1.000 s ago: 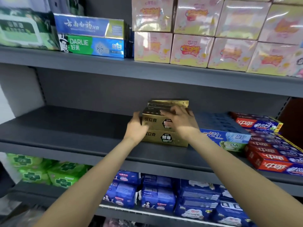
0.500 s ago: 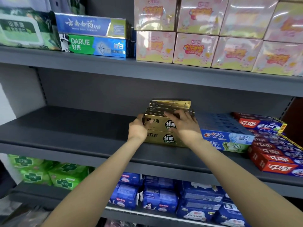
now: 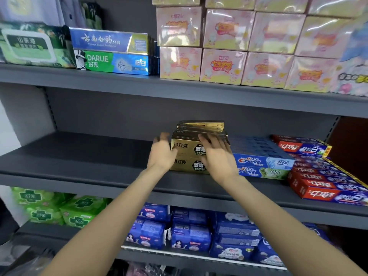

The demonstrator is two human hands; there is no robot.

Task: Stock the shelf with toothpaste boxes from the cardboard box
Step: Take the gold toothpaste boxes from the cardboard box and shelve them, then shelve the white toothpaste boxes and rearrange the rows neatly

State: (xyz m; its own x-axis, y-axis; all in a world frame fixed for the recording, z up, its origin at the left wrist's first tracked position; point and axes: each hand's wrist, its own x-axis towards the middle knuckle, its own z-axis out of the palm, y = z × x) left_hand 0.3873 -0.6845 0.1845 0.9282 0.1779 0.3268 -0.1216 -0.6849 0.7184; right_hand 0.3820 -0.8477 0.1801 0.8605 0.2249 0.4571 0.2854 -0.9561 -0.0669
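- I saw gold toothpaste boxes (image 3: 187, 154) stacked on middle shelf (image 3: 79, 156), just left of Crest boxes (image 3: 262, 162).
- L hand (image 3: 161, 154) at stack's left end, fingers loosely apart; R hand (image 3: 217, 156) flat over front, fingers spread, nothing clamped.
- Long axis ran left-right, printed faces toward me.

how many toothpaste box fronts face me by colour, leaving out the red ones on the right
gold boxes, middle shelf: 2
blue Crest box, middle shelf: 1
green Crest box, middle shelf: 1
green and blue Darlie box, top shelf: 1
blue box on top of it: 1
total: 6
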